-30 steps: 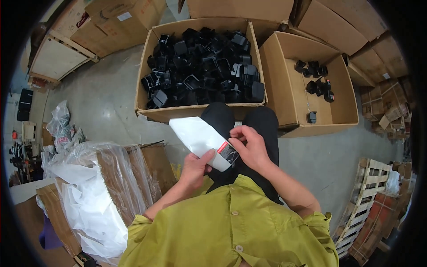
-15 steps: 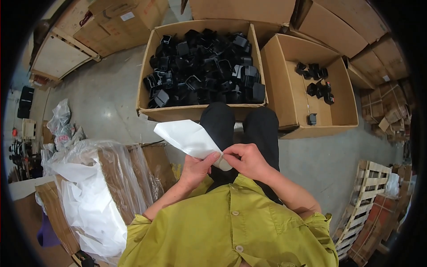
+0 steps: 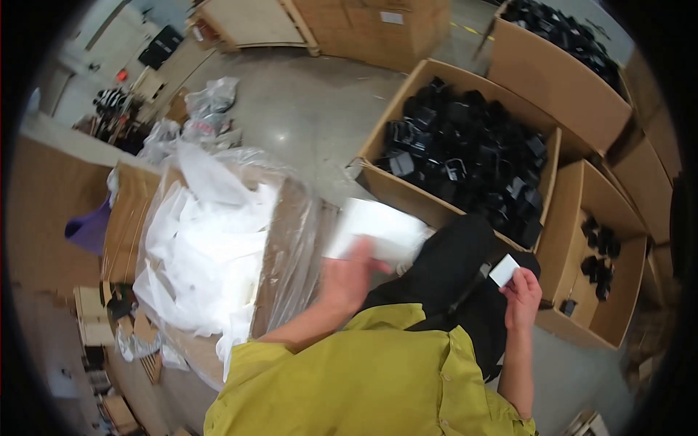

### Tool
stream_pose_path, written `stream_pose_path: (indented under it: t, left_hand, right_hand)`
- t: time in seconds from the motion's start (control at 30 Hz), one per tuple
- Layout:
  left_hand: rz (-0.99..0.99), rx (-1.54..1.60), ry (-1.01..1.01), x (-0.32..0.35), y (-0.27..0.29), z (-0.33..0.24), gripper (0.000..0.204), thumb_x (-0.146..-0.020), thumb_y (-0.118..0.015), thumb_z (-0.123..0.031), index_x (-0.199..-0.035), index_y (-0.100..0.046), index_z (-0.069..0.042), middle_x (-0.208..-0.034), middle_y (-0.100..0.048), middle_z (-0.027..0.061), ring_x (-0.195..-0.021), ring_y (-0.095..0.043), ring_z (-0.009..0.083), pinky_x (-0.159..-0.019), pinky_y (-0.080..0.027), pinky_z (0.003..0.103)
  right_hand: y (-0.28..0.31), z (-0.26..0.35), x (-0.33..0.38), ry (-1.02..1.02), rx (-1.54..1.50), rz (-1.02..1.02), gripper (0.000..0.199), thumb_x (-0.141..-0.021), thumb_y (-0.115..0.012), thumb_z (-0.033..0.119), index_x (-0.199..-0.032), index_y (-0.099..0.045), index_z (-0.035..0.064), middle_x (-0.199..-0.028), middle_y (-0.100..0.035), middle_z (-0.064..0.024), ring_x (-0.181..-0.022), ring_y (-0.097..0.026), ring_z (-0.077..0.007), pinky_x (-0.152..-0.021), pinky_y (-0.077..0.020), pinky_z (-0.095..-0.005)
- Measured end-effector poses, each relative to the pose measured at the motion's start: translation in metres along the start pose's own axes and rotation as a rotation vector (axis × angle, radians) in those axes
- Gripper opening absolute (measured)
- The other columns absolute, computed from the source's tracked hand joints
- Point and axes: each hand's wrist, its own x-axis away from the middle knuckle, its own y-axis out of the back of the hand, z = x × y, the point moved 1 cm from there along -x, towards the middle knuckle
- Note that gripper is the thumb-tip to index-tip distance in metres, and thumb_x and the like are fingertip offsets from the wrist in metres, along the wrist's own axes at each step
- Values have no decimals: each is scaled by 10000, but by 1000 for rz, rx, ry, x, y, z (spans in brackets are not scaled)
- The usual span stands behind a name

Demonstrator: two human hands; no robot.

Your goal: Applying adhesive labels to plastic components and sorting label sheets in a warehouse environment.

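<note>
1. Right hand point(image 3: 522, 296): grip pinched on a small white rectangular card point(image 3: 503, 270), partly covering it.
2. Left hand point(image 3: 349, 277) meets a blurred white sheet point(image 3: 382, 229) beside a plastic-draped brown cardboard carton point(image 3: 292, 236); blur hides whether its grip holds.
3. A loose hold could drop the sheet.

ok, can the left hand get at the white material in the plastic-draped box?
Probably yes: the white material lies exposed beside the left hand, with only the edge of the plastic-draped box between. Blur hides whether it grips the nearby white piece.
</note>
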Motion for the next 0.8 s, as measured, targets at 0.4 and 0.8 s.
stream_pose_path:
  t: [0.4,0.8]
  left_hand:
    - [102,332,94,1,35,-18,205,-844,-527,-156,-979,-540,-2,-926,-589,113,-827,-569,162,-723,-475,238]
    - [609,282,361,-57,-103,38,201,-784,-517,-25,-983,-509,-8,-896,-573,50,-808,-548,103,-750,-438,231]
  right_hand:
    - [-60,-2,1,245,524,184,101,-825,-526,109,-782,-548,21,-629,-542,-8,-553,-512,-82,-484,-390,-210]
    - [-72,32,3,393,711,243,142,-782,-571,138,-859,-574,18,-701,-549,-78,-623,-552,-171,-559,-438,-269]
